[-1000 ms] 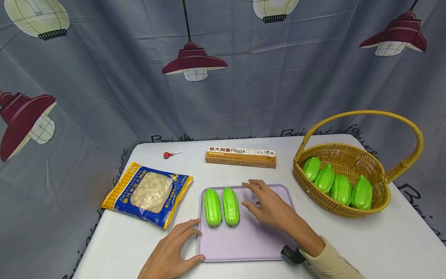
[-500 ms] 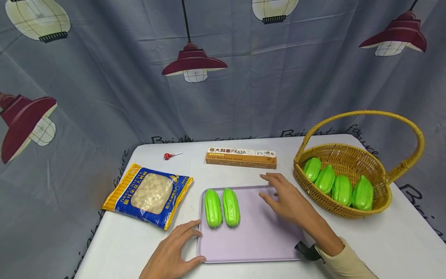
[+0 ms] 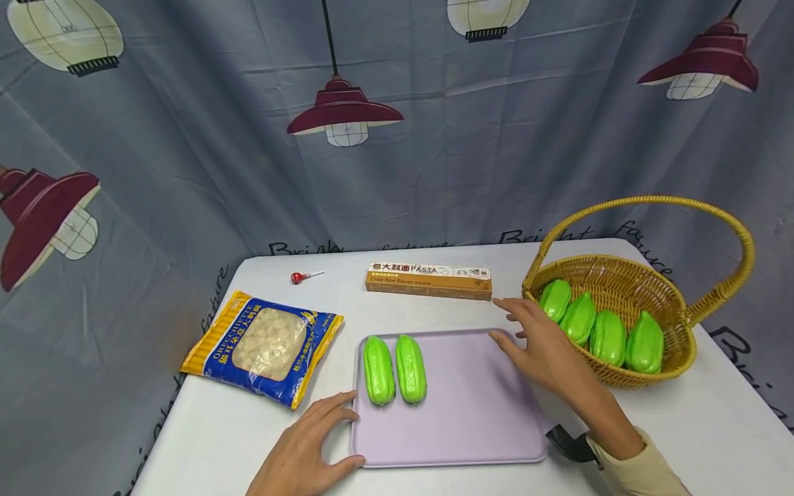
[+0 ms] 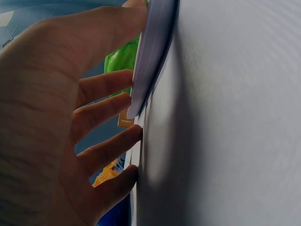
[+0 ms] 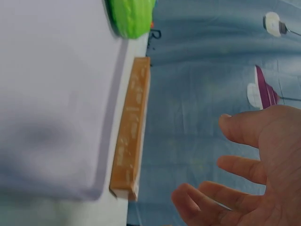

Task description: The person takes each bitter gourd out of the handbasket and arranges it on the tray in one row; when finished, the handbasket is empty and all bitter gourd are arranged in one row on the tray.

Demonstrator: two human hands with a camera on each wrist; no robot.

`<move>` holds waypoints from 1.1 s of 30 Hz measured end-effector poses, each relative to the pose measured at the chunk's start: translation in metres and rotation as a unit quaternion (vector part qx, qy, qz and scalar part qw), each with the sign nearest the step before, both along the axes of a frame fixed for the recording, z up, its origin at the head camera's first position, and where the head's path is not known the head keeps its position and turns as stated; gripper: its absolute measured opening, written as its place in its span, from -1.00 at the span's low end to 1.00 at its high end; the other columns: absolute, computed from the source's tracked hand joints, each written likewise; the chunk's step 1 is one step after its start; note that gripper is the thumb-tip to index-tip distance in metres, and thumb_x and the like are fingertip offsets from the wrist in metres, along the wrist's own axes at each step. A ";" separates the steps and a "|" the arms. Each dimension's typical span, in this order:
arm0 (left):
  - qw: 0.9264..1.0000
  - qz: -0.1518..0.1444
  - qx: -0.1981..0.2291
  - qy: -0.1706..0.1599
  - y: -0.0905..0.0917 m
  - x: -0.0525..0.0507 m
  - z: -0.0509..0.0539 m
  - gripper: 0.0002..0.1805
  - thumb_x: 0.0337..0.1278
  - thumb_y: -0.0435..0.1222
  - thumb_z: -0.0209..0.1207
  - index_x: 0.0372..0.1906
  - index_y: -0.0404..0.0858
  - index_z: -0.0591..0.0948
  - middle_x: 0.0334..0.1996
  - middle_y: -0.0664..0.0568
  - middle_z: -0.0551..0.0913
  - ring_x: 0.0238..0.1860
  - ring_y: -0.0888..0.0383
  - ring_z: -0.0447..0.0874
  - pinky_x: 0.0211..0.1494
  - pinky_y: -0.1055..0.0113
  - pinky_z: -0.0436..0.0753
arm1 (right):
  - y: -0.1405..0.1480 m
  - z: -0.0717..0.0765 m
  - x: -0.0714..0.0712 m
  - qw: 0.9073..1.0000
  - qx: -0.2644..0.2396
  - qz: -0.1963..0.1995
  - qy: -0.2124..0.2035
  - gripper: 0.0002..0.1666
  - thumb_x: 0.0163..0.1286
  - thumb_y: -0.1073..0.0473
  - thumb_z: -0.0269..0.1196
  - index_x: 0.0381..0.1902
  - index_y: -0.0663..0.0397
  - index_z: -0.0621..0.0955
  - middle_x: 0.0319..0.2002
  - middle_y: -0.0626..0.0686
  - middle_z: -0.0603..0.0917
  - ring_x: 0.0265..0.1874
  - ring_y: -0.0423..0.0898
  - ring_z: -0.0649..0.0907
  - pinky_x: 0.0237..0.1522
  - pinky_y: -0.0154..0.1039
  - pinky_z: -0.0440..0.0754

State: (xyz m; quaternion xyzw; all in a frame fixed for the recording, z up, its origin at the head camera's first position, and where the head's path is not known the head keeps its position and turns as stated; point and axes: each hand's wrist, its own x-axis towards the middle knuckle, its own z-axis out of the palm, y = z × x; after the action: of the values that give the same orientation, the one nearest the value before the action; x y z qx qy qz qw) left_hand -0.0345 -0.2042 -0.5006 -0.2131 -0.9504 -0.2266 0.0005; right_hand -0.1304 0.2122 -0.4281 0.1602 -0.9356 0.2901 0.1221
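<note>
Two glossy green ridged vegetables point(image 3: 379, 370) lie side by side on the left part of a lilac tray point(image 3: 471, 413). At the tray's left edge rests my left hand point(image 3: 310, 441), fingers spread and thumb and fingertips touching the rim; in the left wrist view the hand point(image 4: 70, 117) holds nothing in its palm. My right hand point(image 3: 552, 358) hovers over the tray's far right corner, close to a wicker basket point(image 3: 620, 275). Its fingers are loosely extended and hold nothing, as the right wrist view also shows. Several similar green vegetables point(image 3: 608, 337) sit in the basket.
Left of the tray lies a blue and yellow pasta bag point(image 3: 267, 344). A brown pasta box point(image 3: 428, 281) and a red lollipop point(image 3: 298, 277) lie behind it. The basket's tall handle point(image 3: 645, 200) arches up beside the right hand. A grey curtain point(image 3: 434, 179) hangs at the back.
My right hand has moved rightward from above the tray's middle, beside the two vegetables, toward the basket. The left hand and the objects have stayed in place.
</note>
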 end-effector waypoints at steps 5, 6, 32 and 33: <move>1.000 -0.001 0.002 0.005 0.000 0.001 -0.001 -0.44 0.13 0.36 0.41 0.11 0.18 0.68 0.49 0.30 0.52 0.43 0.14 0.55 0.45 0.05 0.67 | 0.013 0.009 0.001 1.000 0.005 -0.018 -0.005 -0.31 0.49 0.15 0.44 0.48 0.19 0.51 0.31 0.34 0.55 0.02 0.28 0.74 -0.10 0.23 0.86; 1.000 0.000 0.003 0.004 0.000 0.001 -0.001 -0.44 0.13 0.37 0.41 0.11 0.18 0.68 0.49 0.30 0.51 0.43 0.14 0.55 0.45 0.05 0.67 | 0.016 0.010 0.002 1.000 0.010 -0.022 0.000 -0.31 0.48 0.15 0.44 0.48 0.19 0.51 0.30 0.34 0.55 0.01 0.28 0.74 -0.10 0.25 0.85; 1.000 0.002 0.002 -0.007 0.000 0.000 -0.001 -0.43 0.12 0.38 0.40 0.12 0.20 0.67 0.48 0.29 0.52 0.43 0.13 0.55 0.47 0.05 0.66 | 0.078 0.005 -0.007 0.996 0.036 -0.079 -0.019 -0.25 0.55 0.02 0.37 0.51 0.29 0.44 0.35 0.48 0.46 0.00 0.42 0.70 -0.14 0.41 0.75; 1.000 0.002 0.003 -0.007 0.000 0.000 -0.001 -0.43 0.13 0.39 0.40 0.12 0.20 0.67 0.48 0.29 0.51 0.43 0.13 0.55 0.47 0.05 0.66 | 0.080 0.005 -0.008 0.996 0.036 -0.082 -0.021 -0.25 0.55 0.01 0.37 0.51 0.29 0.44 0.35 0.48 0.46 0.02 0.43 0.68 -0.13 0.42 0.73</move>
State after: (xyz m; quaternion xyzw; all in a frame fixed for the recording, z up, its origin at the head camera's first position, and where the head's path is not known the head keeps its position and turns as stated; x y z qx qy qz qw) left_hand -0.0349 -0.2044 -0.5011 -0.2094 -0.9503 -0.2305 -0.0046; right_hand -0.1385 0.2919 -0.4235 0.0812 -0.9578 0.2483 0.1198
